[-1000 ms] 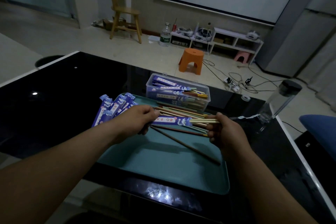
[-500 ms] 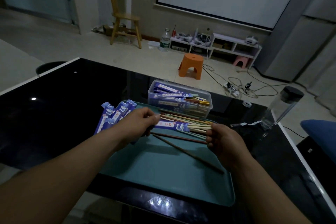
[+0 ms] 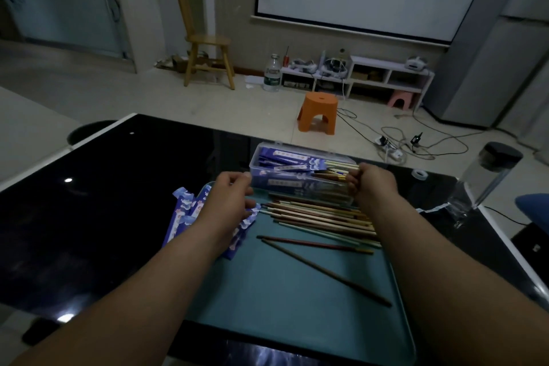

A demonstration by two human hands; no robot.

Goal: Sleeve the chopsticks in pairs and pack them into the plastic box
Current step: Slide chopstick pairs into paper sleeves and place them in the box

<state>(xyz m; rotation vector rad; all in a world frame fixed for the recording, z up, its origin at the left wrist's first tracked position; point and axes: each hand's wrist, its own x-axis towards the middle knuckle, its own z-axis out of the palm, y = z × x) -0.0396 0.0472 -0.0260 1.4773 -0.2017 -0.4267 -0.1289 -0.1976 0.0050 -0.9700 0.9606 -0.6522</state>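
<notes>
"Head view, please: where are the hands, and what could go wrong?"

"Both reach to the plastic box (image 3: pixel 309 148) at the far edge of the tray (image 3: pixel 282 291). The right hand (image 3: pixel 372 184) grips the bare ends of a sleeved pair (image 3: pixel 335 177) at the box. The left hand (image 3: pixel 230 196) is curled at the box's left corner, and I cannot tell whether it grips anything. The box looks nearly full, so the pair might ride up and slip out, or a push might shove the box along."

"Any room to move?"

"Little. Loose chopsticks (image 3: pixel 320 214) lie just beside the box, and empty sleeves (image 3: pixel 184 211) lie under the left wrist. A bottle (image 3: pixel 487 178) stands near the right edge of the bench (image 3: pixel 104 217), so a wide sweep could tip it."
</notes>
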